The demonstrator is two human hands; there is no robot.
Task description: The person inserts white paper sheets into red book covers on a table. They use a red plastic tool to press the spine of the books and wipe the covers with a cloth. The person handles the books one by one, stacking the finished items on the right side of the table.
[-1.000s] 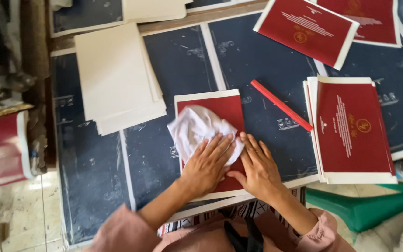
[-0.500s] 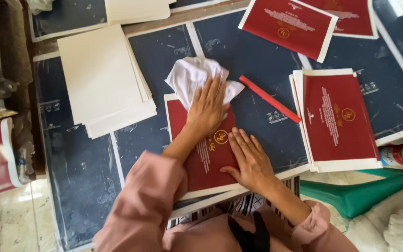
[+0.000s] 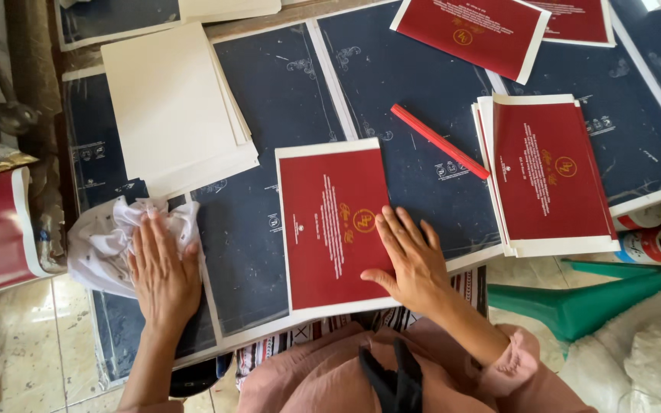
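Observation:
A dark red printed card [image 3: 330, 222] with a white border lies in front of me on dark blue printed sheets [image 3: 284, 84]. My right hand [image 3: 411, 256] rests flat on the card's right half, fingers spread. My left hand [image 3: 162, 268] presses flat on a crumpled white cloth [image 3: 105, 241] at the left, off the card. A red stick [image 3: 437, 140] lies slanted just right of the card.
A stack of blank cream boards [image 3: 170, 107] sits at the upper left. A pile of red cards [image 3: 548, 172] lies at the right, more red cards [image 3: 472, 30] at the top. A green funnel-shaped object [image 3: 598, 298] and a small can [image 3: 656, 241] are at the lower right.
My left hand has carried the white cloth from the card's top over to the left side of the sheets. My right hand stays flat on the card.

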